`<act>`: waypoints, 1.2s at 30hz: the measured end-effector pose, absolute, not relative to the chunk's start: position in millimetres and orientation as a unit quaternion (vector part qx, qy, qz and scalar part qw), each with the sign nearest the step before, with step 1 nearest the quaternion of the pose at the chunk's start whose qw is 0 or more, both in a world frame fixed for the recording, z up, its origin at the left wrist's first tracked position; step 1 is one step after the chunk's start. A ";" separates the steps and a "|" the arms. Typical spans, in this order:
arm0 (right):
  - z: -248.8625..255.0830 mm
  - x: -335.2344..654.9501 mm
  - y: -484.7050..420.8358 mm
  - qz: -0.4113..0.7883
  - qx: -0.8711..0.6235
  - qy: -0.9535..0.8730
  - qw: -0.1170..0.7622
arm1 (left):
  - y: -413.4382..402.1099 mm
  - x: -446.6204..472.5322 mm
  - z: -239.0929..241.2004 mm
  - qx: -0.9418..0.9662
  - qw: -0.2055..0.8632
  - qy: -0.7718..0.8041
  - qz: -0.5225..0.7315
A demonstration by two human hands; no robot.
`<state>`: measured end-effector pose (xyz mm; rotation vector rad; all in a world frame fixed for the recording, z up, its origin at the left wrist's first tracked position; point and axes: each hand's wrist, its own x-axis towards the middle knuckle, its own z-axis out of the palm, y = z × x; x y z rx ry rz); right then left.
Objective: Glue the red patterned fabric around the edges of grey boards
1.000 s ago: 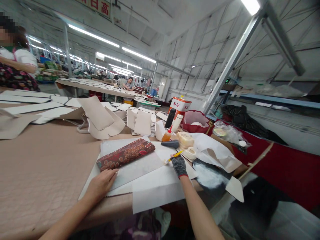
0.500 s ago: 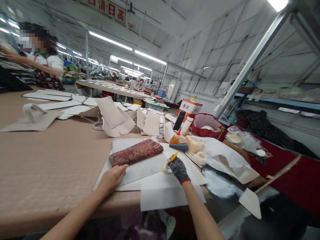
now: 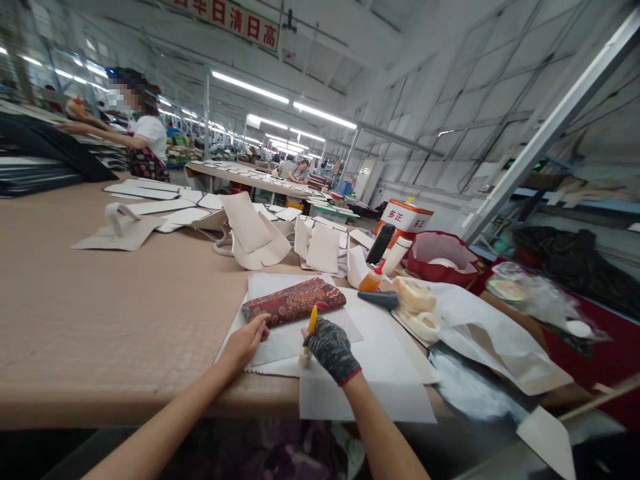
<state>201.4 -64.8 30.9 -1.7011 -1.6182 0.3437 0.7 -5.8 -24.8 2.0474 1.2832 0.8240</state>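
My right hand (image 3: 331, 348), in a grey fingerless-looking glove with a red cuff, is closed round a brush with a yellow handle (image 3: 313, 320). Its pale, blurred tip points down at the white sheets (image 3: 383, 347). A long, dark red bundle with a floral pattern (image 3: 300, 300) lies across a light board behind both hands. My left hand (image 3: 246, 343) rests flat at the bundle's near left edge, fingers stretched out and touching it. Part of the light board (image 3: 280, 350) shows between my hands.
Right of the sheets lie a dark cone-shaped object (image 3: 379, 299), a glue bottle with a red tip (image 3: 371, 280), a foam-like block (image 3: 414, 293) and a tape roll (image 3: 427, 327). Cream cut pieces (image 3: 323, 247) stand behind. A co-worker (image 3: 145, 140) stands at far left.
My right hand has moved left with the brush, nearer the patterned bundle and my left hand. The view has swung left. My left hand stays at the bundle's edge.
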 end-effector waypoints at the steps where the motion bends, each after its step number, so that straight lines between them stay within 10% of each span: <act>1: 33.2 198.4 -66.0 0.139 -0.651 -0.638 0.386 | -5.6 0.5 -25.0 0.758 0.307 0.476 0.323; 11: 25.0 152.4 -68.5 0.217 -0.568 -0.695 0.384 | -8.2 0.3 -15.9 0.672 0.414 0.467 0.398; 36: -2.2 293.3 -48.4 0.223 -0.663 -0.533 0.476 | -19.1 1.3 1.9 0.881 0.143 0.423 0.156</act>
